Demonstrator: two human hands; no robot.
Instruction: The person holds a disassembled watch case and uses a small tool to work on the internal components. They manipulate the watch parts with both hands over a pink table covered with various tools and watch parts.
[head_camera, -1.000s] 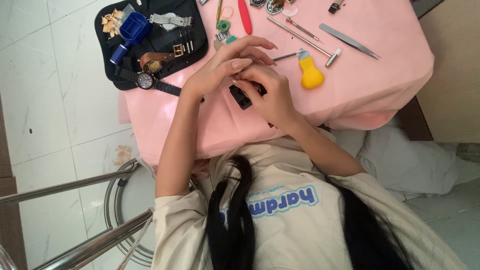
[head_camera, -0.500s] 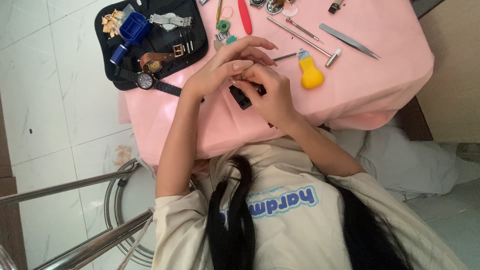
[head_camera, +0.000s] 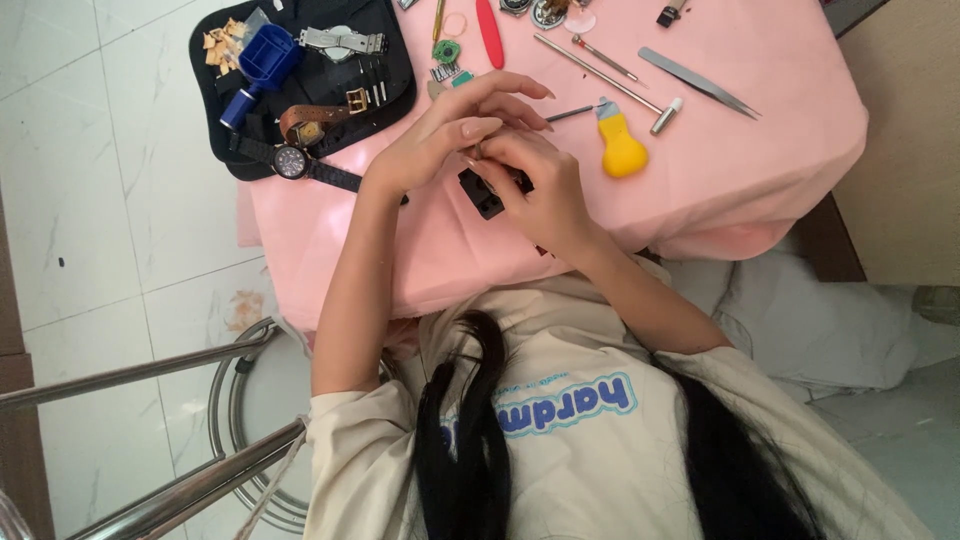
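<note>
Both my left hand (head_camera: 440, 140) and right hand (head_camera: 540, 185) pinch closed on the small black watch part (head_camera: 482, 192), work unfinished, tools unused.

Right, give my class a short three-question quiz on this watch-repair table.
1. True or false: the yellow-handled tool lies on the pink tablecloth.
2. Where is the blue tool? A: on the black mat. B: on the floor. C: in a hand.
3. Fill in: the left hand and right hand meet at a small ____ piece.
Key: 1 true; 2 A; 3 black.
</note>
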